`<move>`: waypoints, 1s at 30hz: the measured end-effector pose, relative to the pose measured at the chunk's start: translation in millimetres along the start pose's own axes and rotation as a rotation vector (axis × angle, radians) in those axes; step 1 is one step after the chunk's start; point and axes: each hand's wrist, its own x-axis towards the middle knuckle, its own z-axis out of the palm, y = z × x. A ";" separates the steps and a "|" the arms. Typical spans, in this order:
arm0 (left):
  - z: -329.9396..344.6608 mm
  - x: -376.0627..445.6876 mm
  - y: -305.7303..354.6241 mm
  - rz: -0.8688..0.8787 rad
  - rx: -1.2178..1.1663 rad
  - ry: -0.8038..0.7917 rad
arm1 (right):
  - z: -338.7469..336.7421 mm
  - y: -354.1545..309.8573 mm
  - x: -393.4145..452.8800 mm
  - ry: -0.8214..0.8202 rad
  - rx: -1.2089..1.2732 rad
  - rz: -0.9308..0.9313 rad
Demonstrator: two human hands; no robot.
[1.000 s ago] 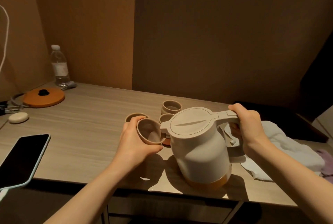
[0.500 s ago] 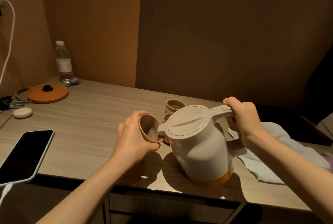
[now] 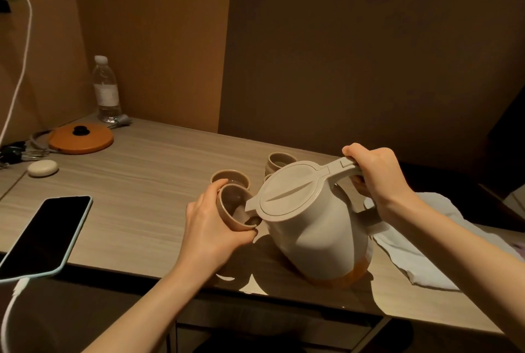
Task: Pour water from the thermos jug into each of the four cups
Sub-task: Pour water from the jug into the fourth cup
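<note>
- left hand (image 3: 208, 232) grip wrapped tight round a small tan cup (image 3: 234, 212), thumb under the cup's lower rim, fingers behind it; cup tipped toward the jug, lifted off the bench (image 3: 136, 182)
- right hand (image 3: 375, 175) grip closed round the jug handle (image 3: 345, 166), fingers curled under, thumb on top
- thermos jug (image 3: 312, 227) tilted toward the left, spout (image 3: 251, 206) over the held cup's mouth, touching or just above the rim, can't tell which; orange base edge near the bench's front edge
- water stream not clearly visible
- second cup (image 3: 230, 178) upright on the bench just behind the held one
- third cup (image 3: 279, 161) further back, partly hidden by the jug lid; fourth mostly hidden
- white cloth (image 3: 420, 256) toward the bench's right edge, under the right forearm
- phone (image 3: 42, 236) at the front left edge, cable plugged in
</note>
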 end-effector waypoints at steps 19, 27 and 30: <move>10.1 -16.9 -18.9 -0.067 -0.124 -0.009 | 11.7 -14.5 5.3 -0.096 -0.136 -0.077; 18.3 -18.1 -15.3 -0.062 -0.140 -0.022 | 5.0 -20.9 5.0 -0.099 -0.211 -0.103; 19.2 -16.9 -14.0 -0.059 -0.145 -0.024 | 3.2 -22.1 5.0 -0.096 -0.215 -0.108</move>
